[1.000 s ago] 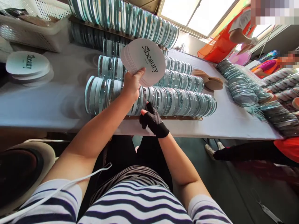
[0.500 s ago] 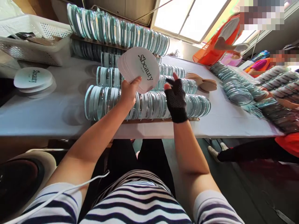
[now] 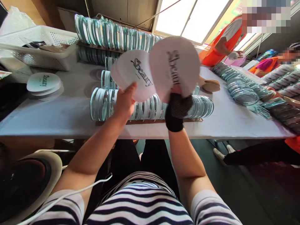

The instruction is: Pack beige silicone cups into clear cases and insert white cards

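My bare left hand [image 3: 124, 102] grips a fanned stack of round white cards [image 3: 127, 67] printed "Sbeauty", thumb on top. In my right hand [image 3: 179, 106], which wears a black fingerless glove, is a round white card [image 3: 187, 59] with the same print, slightly blurred. Its left edge overlaps the stack in the view. Below and behind both hands, a row of round glass-like discs [image 3: 150, 106] stands on edge in a wooden rack [image 3: 150, 121]. The cards hide much of the rows farther back.
More printed round cards [image 3: 44, 82] lie at the left of the white-covered table [image 3: 75, 125]. Behind them stands a white perforated basket [image 3: 47, 57]. Another disc row [image 3: 103, 32] sits at the back. Brown round pieces [image 3: 211, 85] and piled discs [image 3: 241, 90] lie right, near co-workers in orange.
My right hand was open and holding nothing beside the stack; now it holds a round card raised over the rows. My left hand still grips the stack, shifted slightly down and left.
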{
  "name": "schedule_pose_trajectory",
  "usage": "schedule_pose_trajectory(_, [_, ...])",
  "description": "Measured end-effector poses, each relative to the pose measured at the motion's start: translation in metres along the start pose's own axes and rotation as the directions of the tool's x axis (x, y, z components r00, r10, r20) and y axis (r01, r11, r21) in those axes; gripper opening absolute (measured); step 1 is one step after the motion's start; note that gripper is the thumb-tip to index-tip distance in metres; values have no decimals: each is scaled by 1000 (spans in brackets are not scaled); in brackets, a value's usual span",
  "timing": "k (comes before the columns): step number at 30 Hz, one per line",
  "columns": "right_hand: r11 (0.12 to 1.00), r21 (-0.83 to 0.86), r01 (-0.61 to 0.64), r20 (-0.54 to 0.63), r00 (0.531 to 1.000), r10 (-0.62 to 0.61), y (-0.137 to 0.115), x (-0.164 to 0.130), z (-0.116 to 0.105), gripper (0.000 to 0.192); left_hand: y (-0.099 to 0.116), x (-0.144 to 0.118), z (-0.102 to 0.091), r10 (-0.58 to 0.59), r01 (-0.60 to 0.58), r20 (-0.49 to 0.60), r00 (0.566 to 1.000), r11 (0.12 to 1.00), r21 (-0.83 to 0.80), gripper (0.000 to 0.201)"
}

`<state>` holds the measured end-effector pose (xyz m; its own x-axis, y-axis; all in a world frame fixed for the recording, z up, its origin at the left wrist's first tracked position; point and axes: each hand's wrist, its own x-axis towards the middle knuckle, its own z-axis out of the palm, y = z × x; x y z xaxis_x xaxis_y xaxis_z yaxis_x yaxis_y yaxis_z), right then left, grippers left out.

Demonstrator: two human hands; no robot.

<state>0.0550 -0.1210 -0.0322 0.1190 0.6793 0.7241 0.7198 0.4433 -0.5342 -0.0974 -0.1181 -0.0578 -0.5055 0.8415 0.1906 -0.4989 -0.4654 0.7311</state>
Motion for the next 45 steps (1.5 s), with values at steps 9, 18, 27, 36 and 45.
schedule_pose_trajectory(9, [949,-213,233,676,736,-29,-23,-102,-60,57,16,73,-29,-26,25,17,1000,997,75,65])
schedule_pose_trajectory(18, [952,-243,188,690,723,33,-28,-72,30,50,7,68,-33,-39,38,-31,999,999,-24,49])
schedule_pose_trajectory(27, [938,-291,191,656,753,50,-18,-72,44,29,-1,80,-44,-94,92,0,996,982,167,66])
schedule_pose_trajectory(36, [989,-21,-146,914,397,78,-22,-63,44,20,-3,88,-53,-115,108,10,993,956,271,58])
schedule_pose_trajectory(45, [74,172,-982,985,172,-9,-27,-63,59,8,5,65,-32,-5,9,-26,1000,987,160,47])
